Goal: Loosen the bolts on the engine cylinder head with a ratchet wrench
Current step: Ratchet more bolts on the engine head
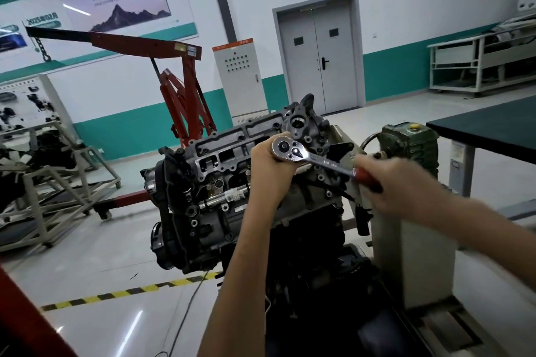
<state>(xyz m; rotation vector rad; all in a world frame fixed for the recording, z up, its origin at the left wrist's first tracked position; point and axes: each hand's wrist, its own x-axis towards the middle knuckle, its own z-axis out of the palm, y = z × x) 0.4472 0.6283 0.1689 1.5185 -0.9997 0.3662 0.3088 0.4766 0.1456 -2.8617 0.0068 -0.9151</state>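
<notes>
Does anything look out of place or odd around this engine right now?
Only a thin cable lying loose on the floor, crossing the yellow-black tape beside the engine; it could catch a foot.

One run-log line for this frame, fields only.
left hand: holds ratchet wrench at its head, over cylinder head | right hand: grips red handle, blurred | bolt: hidden

Red engine hoist (179, 87) behind — grey double door (317, 61), dark table (490, 127) right
</notes>
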